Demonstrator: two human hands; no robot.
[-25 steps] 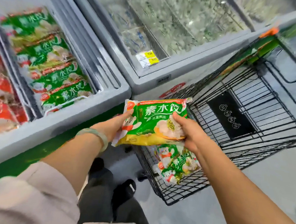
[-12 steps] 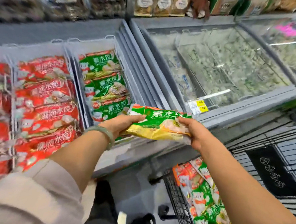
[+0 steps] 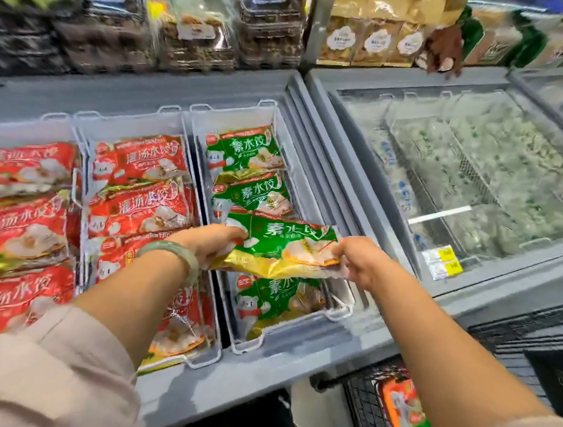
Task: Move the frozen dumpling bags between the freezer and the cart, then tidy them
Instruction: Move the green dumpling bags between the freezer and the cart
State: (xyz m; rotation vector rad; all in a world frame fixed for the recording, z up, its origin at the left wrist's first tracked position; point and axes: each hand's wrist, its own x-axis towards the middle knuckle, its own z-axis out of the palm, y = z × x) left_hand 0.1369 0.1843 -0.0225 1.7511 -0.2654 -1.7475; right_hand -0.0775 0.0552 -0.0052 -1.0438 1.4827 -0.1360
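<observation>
Green dumpling bag [image 3: 280, 247] pinched at its ends by left hand [image 3: 208, 244] and right hand [image 3: 360, 260], above three more green bags [image 3: 257, 195]

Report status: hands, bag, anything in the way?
Left hand, right hand hold green bag by ends. Bag over basket of same bags. Nothing blocks it.

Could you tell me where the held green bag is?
Head view, centre: left hand and right hand hold the green bag above the open freezer's right basket.

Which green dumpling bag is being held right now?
The green bag over the rightmost basket, gripped by left hand and right hand; the others lie untouched.
</observation>
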